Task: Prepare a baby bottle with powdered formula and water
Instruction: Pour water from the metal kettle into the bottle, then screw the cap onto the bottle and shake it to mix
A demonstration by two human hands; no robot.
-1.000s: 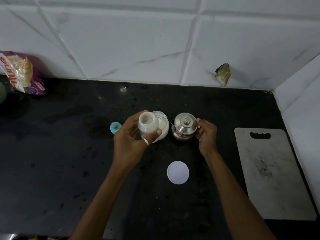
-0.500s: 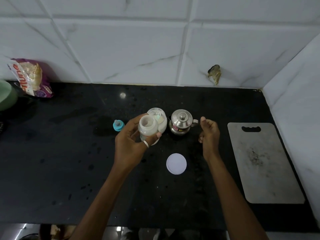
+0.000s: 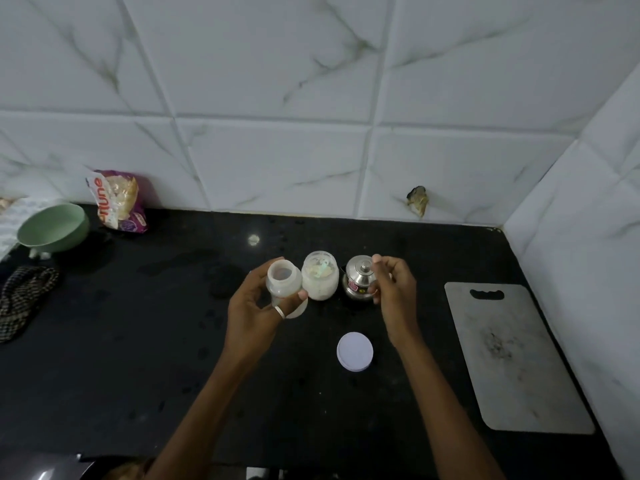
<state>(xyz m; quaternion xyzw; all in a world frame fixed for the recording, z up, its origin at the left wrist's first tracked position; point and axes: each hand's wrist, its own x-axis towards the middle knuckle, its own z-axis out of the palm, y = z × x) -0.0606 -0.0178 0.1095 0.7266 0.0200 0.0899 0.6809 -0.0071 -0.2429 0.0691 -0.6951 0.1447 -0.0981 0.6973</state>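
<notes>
The baby bottle (image 3: 284,284), a squat cylinder of cloudy plastic with its mouth open, is gripped in the left hand (image 3: 254,306) just above the middle of the black countertop (image 3: 138,358), touching the open formula jar (image 3: 320,276). The next move is probably to scoop powder, so hold the bottle upright close to the jar's rim and level each scoop. The right hand (image 3: 393,289), fingers loosely curled and holding nothing I can make out, hovers at the lidded steel pot (image 3: 358,278); the jar's flat white lid (image 3: 355,351) lies nearer the front edge, and a pale scuffed cutting board (image 3: 512,358) lies toward the right edge.
</notes>
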